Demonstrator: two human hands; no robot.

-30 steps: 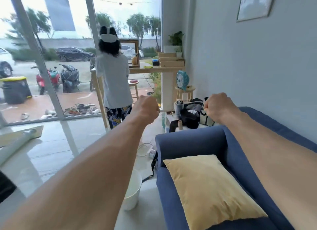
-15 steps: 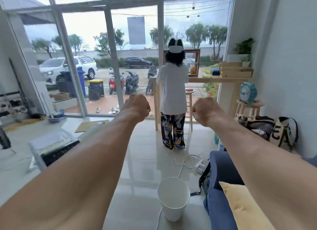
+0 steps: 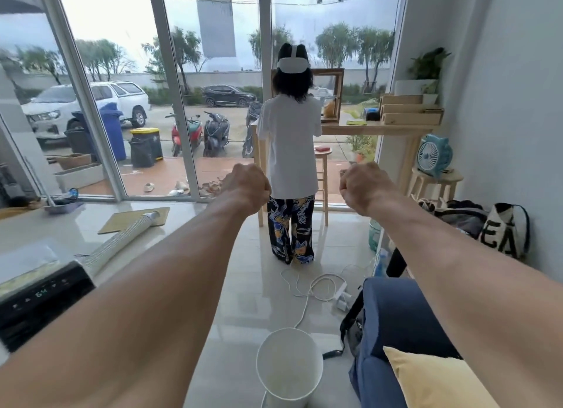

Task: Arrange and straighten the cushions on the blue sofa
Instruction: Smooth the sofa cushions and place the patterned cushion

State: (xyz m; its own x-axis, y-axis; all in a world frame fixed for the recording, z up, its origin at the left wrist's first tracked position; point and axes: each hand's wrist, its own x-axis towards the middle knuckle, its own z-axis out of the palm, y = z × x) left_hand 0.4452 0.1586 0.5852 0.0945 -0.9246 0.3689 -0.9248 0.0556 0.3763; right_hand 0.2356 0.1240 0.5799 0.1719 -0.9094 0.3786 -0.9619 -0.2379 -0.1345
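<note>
Both my arms stretch straight out in front of me at chest height. My left hand (image 3: 247, 187) is a closed fist holding nothing, and my right hand (image 3: 365, 187) is a closed fist too, empty. The blue sofa (image 3: 393, 316) shows only its armrest end at the lower right, under my right forearm. A yellow cushion (image 3: 432, 380) lies flat on its seat, partly hidden by that forearm. Neither hand touches the sofa or the cushion.
A person (image 3: 291, 151) in a white shirt stands ahead at a wooden table (image 3: 374, 130), back to me. A white bin (image 3: 289, 368) stands on the floor left of the sofa. White cables (image 3: 316, 286), bags (image 3: 487, 225) and a black appliance (image 3: 42, 301) lie around.
My view has swung left from the sofa toward the windows, so the sofa and cushion slid to the lower right edge. Both fists stay outstretched and closed.
</note>
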